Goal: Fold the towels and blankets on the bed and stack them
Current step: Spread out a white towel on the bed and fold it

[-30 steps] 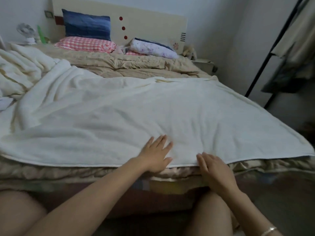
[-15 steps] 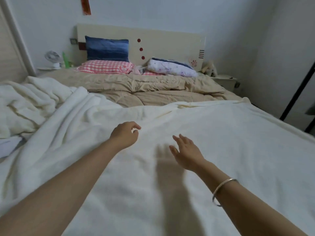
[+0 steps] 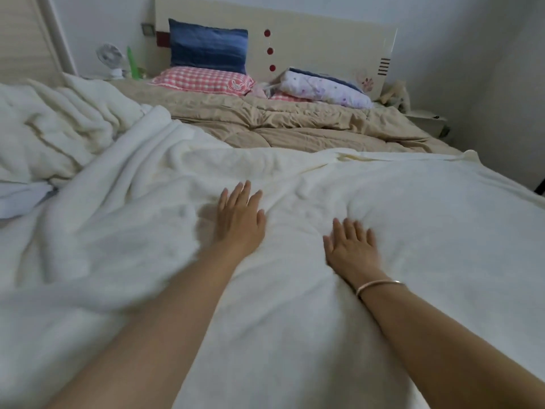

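Note:
A large cream blanket lies spread across the near half of the bed, wrinkled around the middle and bunched at the left. My left hand rests flat on it, palm down, fingers apart, near the wrinkles. To its right and a little nearer me, my right hand also lies flat on the blanket with fingers spread; a thin bracelet circles that wrist. Neither hand grips any fabric. A second crumpled cream blanket is heaped at the far left.
A tan quilt covers the far half of the bed. A blue pillow, a pink checked pillow and a floral pillow lean at the headboard. A small fan stands at the back left, a nightstand at the right.
Both hands left the blanket's near edge and reached forward over the bed; the left hand opened from a loose curl, and both now press flat on the middle of the blanket.

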The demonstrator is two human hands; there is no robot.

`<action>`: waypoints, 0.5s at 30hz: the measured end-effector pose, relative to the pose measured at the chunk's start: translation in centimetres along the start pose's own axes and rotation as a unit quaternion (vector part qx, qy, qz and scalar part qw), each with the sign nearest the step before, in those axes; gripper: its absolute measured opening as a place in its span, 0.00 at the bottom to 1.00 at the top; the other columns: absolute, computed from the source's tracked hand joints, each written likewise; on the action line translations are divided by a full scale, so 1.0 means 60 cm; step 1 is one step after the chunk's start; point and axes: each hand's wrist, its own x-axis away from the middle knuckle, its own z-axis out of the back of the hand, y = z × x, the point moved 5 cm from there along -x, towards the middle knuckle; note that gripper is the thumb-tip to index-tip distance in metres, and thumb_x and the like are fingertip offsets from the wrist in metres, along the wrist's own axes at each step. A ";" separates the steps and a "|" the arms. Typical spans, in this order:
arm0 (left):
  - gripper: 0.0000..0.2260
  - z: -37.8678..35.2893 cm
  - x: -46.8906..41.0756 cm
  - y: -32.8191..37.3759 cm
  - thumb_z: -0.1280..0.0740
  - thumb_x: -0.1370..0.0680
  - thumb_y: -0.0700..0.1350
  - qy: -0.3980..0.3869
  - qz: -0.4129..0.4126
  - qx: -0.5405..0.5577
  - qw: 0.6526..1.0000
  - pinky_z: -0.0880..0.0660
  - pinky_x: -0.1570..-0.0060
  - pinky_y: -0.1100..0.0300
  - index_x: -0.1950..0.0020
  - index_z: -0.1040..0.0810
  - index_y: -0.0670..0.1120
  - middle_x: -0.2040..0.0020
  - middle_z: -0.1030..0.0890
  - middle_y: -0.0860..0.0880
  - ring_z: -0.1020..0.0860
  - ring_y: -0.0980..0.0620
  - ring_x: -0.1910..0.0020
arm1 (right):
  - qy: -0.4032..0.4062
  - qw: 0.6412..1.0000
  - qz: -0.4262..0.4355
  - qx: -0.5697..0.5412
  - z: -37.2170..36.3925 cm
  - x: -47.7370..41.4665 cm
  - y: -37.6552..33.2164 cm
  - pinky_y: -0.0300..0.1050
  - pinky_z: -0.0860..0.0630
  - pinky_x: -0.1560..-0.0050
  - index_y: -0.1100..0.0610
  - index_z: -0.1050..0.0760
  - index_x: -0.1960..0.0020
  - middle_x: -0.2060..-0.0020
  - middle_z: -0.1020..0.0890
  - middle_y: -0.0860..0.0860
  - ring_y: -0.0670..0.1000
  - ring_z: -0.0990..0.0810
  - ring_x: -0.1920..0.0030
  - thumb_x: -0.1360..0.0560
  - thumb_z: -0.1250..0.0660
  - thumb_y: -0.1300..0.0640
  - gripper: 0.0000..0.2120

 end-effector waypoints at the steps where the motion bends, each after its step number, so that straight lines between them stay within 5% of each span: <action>1: 0.21 0.015 0.020 0.007 0.45 0.19 0.49 -0.007 -0.006 0.008 1.000 0.55 0.24 0.51 0.26 0.33 0.48 0.22 0.40 0.47 0.44 0.51 0.23 | 0.010 1.000 -0.011 0.002 0.016 0.003 -0.006 0.58 0.54 0.25 0.52 0.49 0.22 0.23 0.45 0.54 0.56 0.49 0.23 0.20 0.55 0.42 0.29; 7: 0.22 0.104 0.150 0.001 0.47 0.17 0.51 -0.056 0.001 0.009 0.998 0.55 0.24 0.54 0.23 0.39 0.51 0.21 0.44 0.50 0.46 0.54 0.23 | -0.032 0.988 0.041 -0.147 0.076 0.082 -0.122 0.56 0.56 0.25 0.50 0.51 0.22 0.22 0.50 0.52 0.54 0.53 0.23 0.20 0.55 0.41 0.29; 12: 0.24 0.116 0.199 -0.022 0.52 0.16 0.54 -0.151 0.036 -0.012 0.988 0.56 0.24 0.52 0.21 0.48 0.50 0.20 0.51 0.48 0.52 0.53 0.22 | -0.034 0.985 0.089 -0.147 0.070 0.114 -0.180 0.58 0.53 0.27 0.51 0.45 0.24 0.23 0.45 0.56 0.57 0.49 0.24 0.21 0.53 0.41 0.29; 15: 0.25 0.100 0.165 -0.035 0.52 0.17 0.55 -0.144 0.043 0.011 0.989 0.55 0.24 0.53 0.21 0.48 0.50 0.20 0.50 0.48 0.52 0.53 0.22 | -0.027 0.983 0.098 -0.153 0.074 0.076 -0.191 0.56 0.54 0.25 0.50 0.47 0.23 0.22 0.48 0.53 0.55 0.52 0.23 0.20 0.55 0.41 0.28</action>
